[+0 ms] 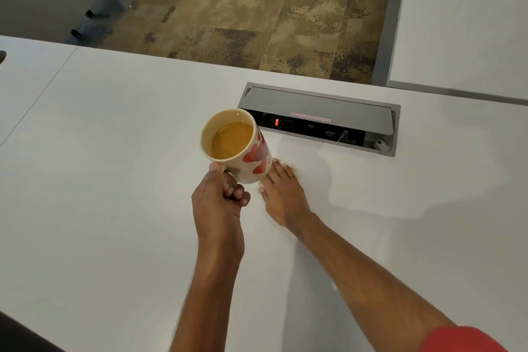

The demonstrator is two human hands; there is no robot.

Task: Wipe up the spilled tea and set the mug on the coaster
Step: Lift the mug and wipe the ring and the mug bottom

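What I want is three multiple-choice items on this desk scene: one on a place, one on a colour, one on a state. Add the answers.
1. Where is the grey metal power box?
A) sunk in the white table, right of the cream ceramic mug
B) on the carpet
C) inside a drawer

2. What colour are the mug's hearts?
A) blue
B) red
C) green

3. What state is the mug in?
A) empty
B) upside down
C) tilted, holding tea, gripped by the left hand

Answers: 1 A, the box sits in the tabletop beside the mug; 2 B, red shapes show on its side; 3 C, brown liquid shows inside.
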